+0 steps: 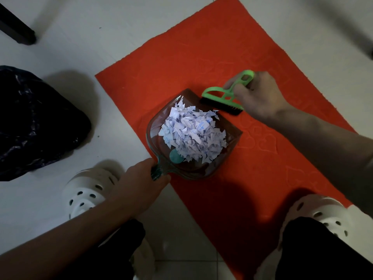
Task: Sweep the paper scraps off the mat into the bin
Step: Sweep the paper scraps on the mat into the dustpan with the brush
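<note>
1. Pale tiled floor point(60, 47) carries a red mat point(201, 57) laid at an angle; a bin lined with a dark bag point(36, 122) stands on the tiles to the left, well apart from the mat
2. Left hand point(139, 186) has its fingers curled round the handle of a clear dustpan point(161, 138), which lies over the near left edge of the mat
3. Paper scraps point(193, 134) sit heaped in the pan; no loose scraps can be seen on the bare mat
4. Right hand point(258, 96) grips the green handle of a brush point(222, 98), whose dark bristles rest on the mat just beside the pan's open lip
5. Judged step: the sweeping looks finished and the emptying remains. To do it well, tip the pan back toward its handle so the heap settles against the rear wall, carry it low and level to the bin, and pour only once the lip is inside the bag's mouth
6. Faint blue marks show on some scraps but cannot be read; a round teal patch near the pan's handle shows no legible writing, and no brand name is visible
</note>
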Demonstrator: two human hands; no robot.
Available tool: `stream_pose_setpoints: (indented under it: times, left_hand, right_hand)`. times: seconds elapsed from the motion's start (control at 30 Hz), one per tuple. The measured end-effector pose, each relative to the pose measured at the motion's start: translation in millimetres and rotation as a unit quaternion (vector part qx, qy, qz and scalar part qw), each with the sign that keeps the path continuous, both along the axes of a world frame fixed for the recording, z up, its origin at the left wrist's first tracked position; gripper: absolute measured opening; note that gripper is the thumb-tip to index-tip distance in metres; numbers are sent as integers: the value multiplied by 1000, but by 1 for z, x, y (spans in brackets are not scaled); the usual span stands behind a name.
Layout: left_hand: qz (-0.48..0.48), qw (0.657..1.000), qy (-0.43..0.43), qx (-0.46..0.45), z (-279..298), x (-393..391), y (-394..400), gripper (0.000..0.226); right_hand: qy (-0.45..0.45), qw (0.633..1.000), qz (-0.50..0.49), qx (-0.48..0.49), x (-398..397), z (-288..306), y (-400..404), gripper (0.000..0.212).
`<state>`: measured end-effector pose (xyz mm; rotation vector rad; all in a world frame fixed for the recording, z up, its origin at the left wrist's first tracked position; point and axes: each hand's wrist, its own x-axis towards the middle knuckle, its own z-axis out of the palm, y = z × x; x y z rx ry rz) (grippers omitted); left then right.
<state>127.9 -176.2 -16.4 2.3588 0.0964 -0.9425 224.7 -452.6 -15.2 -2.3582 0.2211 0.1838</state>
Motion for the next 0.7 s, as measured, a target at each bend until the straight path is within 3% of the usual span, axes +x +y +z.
stream_pose_setpoints:
  times: [0.17, 0.3, 0.53, 0.7]
  left_hand:
    - [2, 1000, -3, 2, 1, 0, 0, 21]
    - [6, 1000, -10, 18, 3, -2, 3, 18]
    - [-5, 999, -3, 48, 8, -12, 14, 22]
    - [-2, 999, -10, 42, 4, -10, 14, 24]
  right_hand:
    - [-62, 996, -57, -13, -3, 6, -9, 30]
    - [-56, 994, -85, -34, -1, 0, -12, 29]
    - [-19, 997, -45, -62, -13, -11, 8, 25]
    - [-4, 1000, 21, 19, -31, 1, 31, 27]
